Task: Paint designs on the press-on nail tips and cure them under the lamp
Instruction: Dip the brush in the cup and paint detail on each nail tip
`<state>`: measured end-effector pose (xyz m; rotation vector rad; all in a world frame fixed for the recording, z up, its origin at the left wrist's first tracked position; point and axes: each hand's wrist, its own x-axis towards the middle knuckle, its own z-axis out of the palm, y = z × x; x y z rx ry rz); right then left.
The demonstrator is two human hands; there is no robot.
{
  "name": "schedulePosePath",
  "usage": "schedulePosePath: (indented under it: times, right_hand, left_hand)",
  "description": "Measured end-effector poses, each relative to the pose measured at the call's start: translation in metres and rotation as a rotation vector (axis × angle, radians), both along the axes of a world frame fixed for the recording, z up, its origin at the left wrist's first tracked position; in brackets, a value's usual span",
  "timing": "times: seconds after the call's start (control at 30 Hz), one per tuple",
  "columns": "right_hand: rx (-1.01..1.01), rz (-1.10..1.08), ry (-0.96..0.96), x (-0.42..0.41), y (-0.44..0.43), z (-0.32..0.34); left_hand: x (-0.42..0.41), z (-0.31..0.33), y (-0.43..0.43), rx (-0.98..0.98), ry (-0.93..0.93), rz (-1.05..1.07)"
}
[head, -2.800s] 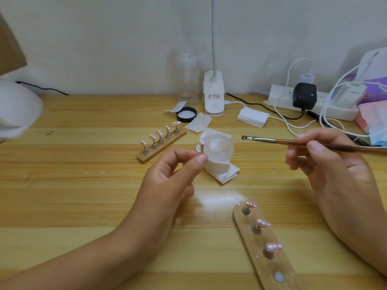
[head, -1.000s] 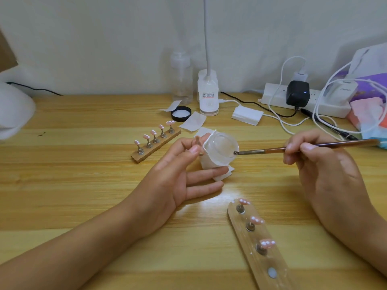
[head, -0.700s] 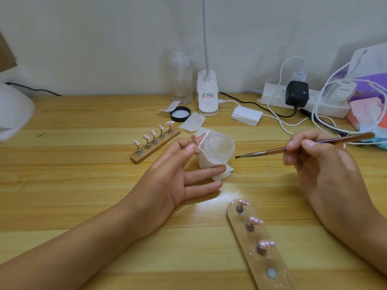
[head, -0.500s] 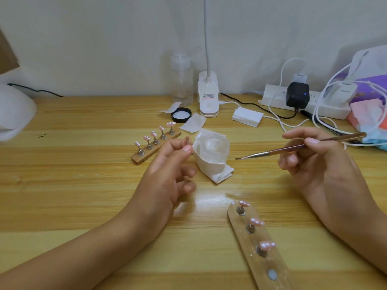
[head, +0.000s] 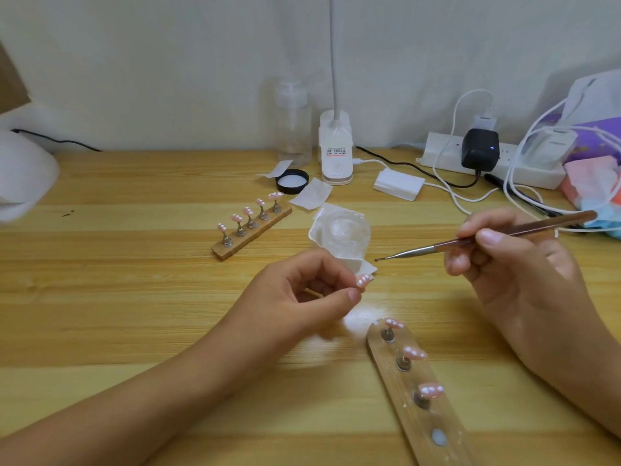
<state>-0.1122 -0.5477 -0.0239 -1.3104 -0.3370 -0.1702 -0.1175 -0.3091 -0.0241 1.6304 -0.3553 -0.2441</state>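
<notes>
My left hand (head: 302, 294) pinches a pink nail tip (head: 363, 280) with white dots between thumb and fingers, above the table's middle. My right hand (head: 517, 274) grips a thin brush (head: 470, 244), its tip pointing left toward the nail tip with a gap between them. A clear glass cup (head: 346, 235) sits on a white wipe just behind the nail tip. A wooden holder (head: 416, 391) at front right carries three pink tips on stands and one bare magnet. A second wooden holder (head: 252, 228) with several pink tips lies left of the cup.
A clip lamp (head: 336, 153) stands at the back beside a clear pump bottle (head: 293, 126). A black lid (head: 291, 181), wipes, a power strip (head: 490, 163) with cables and chargers, and bags fill the back right. A white curing lamp (head: 23, 176) sits at the far left.
The brush left the glass cup and drew back to the right. My left hand came away from the cup, moved nearer and now shows the nail tip pinched at its fingertips.
</notes>
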Motion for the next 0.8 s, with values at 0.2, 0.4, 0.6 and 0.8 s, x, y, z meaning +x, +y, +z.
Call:
schedulePosePath:
  times: [0.2,0.4,0.6,0.8]
  right_hand:
    - [-0.068,-0.012,-0.037,-0.0023,0.001,0.0013]
    - [-0.12,-0.014,-0.061,-0.0041,0.0025,0.0005]
    - [-0.145,0.012,-0.077,-0.0052,0.005,0.001]
    - [-0.111,0.038,-0.062,-0.0044,0.0045,0.0007]
  left_hand:
    - [0.0,-0.0001,0.0007,0.027,-0.021,0.01]
    - [-0.0003,0.0016,-0.0005,0.031,-0.028,0.012]
    - [-0.0005,0.0025,-0.001,0.032,-0.016,0.01]
    - [-0.002,0.0022,-0.0029,0.038,-0.012,0.014]
